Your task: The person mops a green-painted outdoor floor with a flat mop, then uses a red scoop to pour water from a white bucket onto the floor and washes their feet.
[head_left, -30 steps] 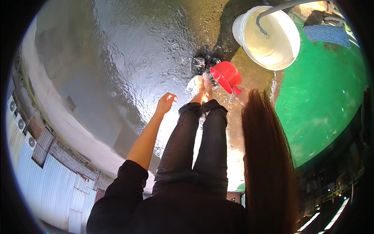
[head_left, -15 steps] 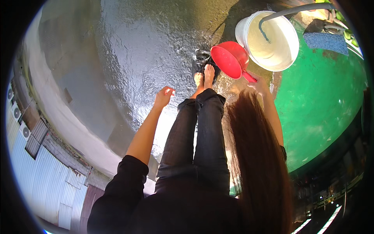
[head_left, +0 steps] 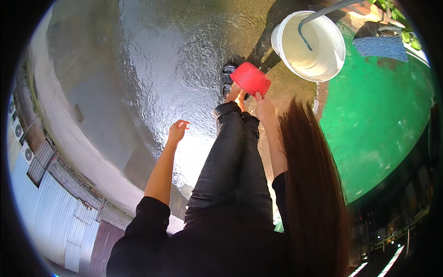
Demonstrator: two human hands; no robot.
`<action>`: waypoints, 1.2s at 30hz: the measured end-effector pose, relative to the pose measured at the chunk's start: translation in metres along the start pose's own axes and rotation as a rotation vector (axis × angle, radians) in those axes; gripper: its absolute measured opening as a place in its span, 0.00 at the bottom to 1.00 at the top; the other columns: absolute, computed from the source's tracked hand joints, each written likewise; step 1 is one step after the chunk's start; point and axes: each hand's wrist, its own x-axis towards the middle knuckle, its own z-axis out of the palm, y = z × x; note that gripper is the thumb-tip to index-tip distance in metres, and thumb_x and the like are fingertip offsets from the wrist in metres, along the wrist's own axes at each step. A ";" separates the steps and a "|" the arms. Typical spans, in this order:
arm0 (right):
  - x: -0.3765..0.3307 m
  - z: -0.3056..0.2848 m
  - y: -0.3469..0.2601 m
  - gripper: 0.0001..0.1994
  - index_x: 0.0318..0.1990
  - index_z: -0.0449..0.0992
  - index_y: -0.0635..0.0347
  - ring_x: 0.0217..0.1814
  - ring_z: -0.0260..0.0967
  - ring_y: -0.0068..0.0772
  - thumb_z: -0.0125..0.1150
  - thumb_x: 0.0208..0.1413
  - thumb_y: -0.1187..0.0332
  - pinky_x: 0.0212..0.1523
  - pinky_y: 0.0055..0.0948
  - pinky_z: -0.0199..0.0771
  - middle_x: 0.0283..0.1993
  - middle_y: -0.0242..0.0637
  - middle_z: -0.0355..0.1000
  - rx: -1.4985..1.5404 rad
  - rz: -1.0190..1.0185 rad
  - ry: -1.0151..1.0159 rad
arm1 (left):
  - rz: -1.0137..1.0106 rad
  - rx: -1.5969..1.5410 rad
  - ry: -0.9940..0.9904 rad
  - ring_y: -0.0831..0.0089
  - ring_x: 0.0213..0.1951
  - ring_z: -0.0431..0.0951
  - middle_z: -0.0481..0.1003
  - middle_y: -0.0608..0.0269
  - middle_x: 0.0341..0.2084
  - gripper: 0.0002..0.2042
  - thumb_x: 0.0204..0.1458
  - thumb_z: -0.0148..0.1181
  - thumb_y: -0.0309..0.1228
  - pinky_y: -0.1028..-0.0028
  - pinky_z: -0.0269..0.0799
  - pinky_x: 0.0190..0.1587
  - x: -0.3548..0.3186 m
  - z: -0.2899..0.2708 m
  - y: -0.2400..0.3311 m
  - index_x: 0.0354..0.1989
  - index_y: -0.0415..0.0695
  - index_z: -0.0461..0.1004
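Observation:
My right hand [head_left: 265, 109] grips the handle of a red plastic dipper [head_left: 252, 77]. The dipper is tipped over my feet, its outer side turned toward me, so I cannot see inside it. Behind it my bare feet [head_left: 235, 93] and black sandals [head_left: 227, 75] are partly hidden. My left hand [head_left: 177, 131] hangs in the air left of my legs, fingers loosely bent and apart, holding nothing. Beyond the dipper, to the right, stands a white bucket [head_left: 340, 57] with cloudy water in it.
A grey hose [head_left: 330, 9] runs over the bucket's rim into the water. Wet, shiny concrete [head_left: 161, 60] lies ahead and left; a green painted floor [head_left: 374, 120] is on the right. A blue textured mat [head_left: 380, 48] lies near plants [head_left: 406, 34] at the far right.
My right hand has swung the dipper left, away from the bucket, and tipped it over my feet. My left hand has moved slightly left and nearer to me.

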 end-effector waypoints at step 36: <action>-0.128 -0.053 -0.018 0.26 0.55 0.65 0.52 0.24 0.65 0.24 0.56 0.43 0.74 0.24 0.24 0.65 0.33 0.37 0.69 0.782 0.229 0.326 | 0.062 0.079 -0.045 0.73 0.31 0.78 0.77 0.62 0.29 0.12 0.49 0.48 0.39 0.74 0.70 0.38 -0.037 -0.107 -0.107 0.32 0.47 0.76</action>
